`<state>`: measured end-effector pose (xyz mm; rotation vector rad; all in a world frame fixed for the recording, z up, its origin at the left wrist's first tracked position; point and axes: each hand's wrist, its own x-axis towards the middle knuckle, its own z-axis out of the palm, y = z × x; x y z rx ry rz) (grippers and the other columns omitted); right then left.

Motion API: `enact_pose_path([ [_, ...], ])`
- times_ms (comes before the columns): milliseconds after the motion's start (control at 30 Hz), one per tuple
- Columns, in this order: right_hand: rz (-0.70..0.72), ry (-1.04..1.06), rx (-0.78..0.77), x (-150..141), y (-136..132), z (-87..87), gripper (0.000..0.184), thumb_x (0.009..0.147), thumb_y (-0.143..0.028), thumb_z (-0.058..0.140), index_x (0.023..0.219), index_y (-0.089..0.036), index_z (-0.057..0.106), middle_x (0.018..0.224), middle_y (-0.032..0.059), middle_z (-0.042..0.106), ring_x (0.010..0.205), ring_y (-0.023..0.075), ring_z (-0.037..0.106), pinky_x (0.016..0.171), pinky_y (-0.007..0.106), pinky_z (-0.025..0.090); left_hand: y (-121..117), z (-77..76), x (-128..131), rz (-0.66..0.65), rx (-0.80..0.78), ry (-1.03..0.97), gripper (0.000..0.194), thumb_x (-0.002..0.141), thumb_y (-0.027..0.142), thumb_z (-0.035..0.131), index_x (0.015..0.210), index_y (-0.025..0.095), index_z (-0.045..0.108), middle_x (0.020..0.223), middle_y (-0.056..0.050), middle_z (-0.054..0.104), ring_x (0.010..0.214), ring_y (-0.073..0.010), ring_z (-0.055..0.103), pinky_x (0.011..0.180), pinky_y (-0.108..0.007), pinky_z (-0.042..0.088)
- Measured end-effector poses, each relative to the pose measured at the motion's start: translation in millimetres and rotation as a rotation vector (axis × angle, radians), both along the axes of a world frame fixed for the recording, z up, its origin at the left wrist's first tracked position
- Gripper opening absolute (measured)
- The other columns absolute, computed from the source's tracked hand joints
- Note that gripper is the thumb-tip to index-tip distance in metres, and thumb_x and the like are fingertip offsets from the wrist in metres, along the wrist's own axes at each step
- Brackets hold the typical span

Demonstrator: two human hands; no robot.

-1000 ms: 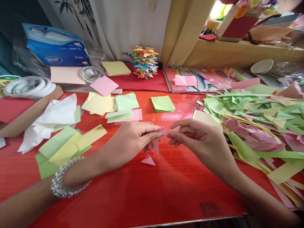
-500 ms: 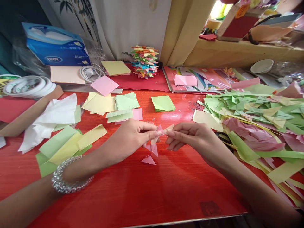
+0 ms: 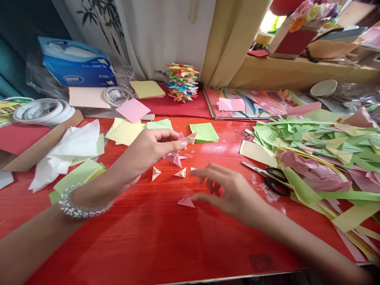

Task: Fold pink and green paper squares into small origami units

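The green stack [image 3: 204, 132] lies on the red table [image 3: 142, 241]. Just to its left and slightly nearer the person, the left hand [image 3: 148, 152] pinches a pink and peach cluster [image 3: 176, 159] of folded paper between thumb and fingers. The right hand [image 3: 228, 188] is nearer the person than the stack and a little to its right, fingers parted and curved, thumb apart, with nothing visible in its grasp. Its thumb is beside a pink triangle [image 3: 186, 201], in front of the stack; whether they touch, I cannot tell. Two peach triangles [image 3: 181, 173] lie in front and to the left. Scissors [image 3: 268, 174] lie to the stack's right and nearer the person, a paper tower [image 3: 182, 82] stands behind and to its left, and yellow sheets [image 3: 124, 131] lie left of it.
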<state>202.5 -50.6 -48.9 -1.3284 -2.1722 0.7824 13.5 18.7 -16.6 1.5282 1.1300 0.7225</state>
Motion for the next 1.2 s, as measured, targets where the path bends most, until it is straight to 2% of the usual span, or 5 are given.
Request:
enact_pose_path([
  [233, 0.205, -0.206, 0.201, -14, -14, -24.0, 0.023, 0.09, -0.02, 0.041, 0.093, -0.016, 0.064, 0.088, 0.008, 0.061, 0.065, 0.0131, 0.058, 0.048, 0.023, 0.043, 6, -11.5, -3, -0.068, 0.001, -0.018, 0.02, 0.078, 0.036, 0.062, 0.082, 0.017, 0.066, 0.07, -0.003, 0.068, 0.077, -0.0159, 0.063, 0.069, -0.025, 0.048],
  [433, -0.138, 0.48, -0.327, 6, 10, -11.9, 0.014, 0.086, -0.025, 0.051, 0.092, -0.017, 0.061, 0.07, 0.0015, 0.065, 0.056, 0.0115, 0.062, 0.056, 0.026, 0.052, 8, -11.2, -2, -0.076, -0.039, -0.037, 0.019, 0.075, 0.033, 0.066, 0.082, 0.016, 0.064, 0.077, -0.003, 0.068, 0.063, -0.0106, 0.059, 0.053, -0.019, 0.042],
  [567, -0.267, 0.759, -0.426, 14, 20, -14.0, 0.026, 0.081, -0.027, 0.059, 0.105, -0.019, 0.064, 0.078, 0.0027, 0.071, 0.071, 0.0151, 0.068, 0.075, 0.034, 0.054, 5, -8.9, -1, -0.092, -0.116, -0.051, 0.02, 0.075, 0.034, 0.065, 0.084, 0.016, 0.062, 0.079, -0.004, 0.068, 0.044, -0.0047, 0.044, 0.039, -0.018, 0.029],
  [767, -0.288, 0.95, -0.586, 14, 23, -8.9, 0.021, 0.077, -0.028, 0.064, 0.096, -0.021, 0.07, 0.109, 0.0047, 0.067, 0.096, 0.0185, 0.065, 0.094, 0.036, 0.047, 0, -16.4, 4, -0.118, -0.165, -0.065, 0.027, 0.073, 0.034, 0.067, 0.095, 0.017, 0.063, 0.074, -0.004, 0.065, 0.053, -0.0085, 0.049, 0.041, -0.018, 0.027],
  [1200, -0.362, 0.93, -0.586, 19, 28, -18.4, 0.023, 0.072, -0.02, 0.068, 0.094, -0.021, 0.068, 0.111, 0.0044, 0.066, 0.105, 0.0182, 0.06, 0.098, 0.034, 0.044, -9, -17.4, 10, -0.233, -0.204, -0.041, 0.023, 0.076, 0.032, 0.061, 0.092, 0.016, 0.061, 0.088, -0.007, 0.07, 0.081, -0.0175, 0.064, 0.066, -0.027, 0.047],
])
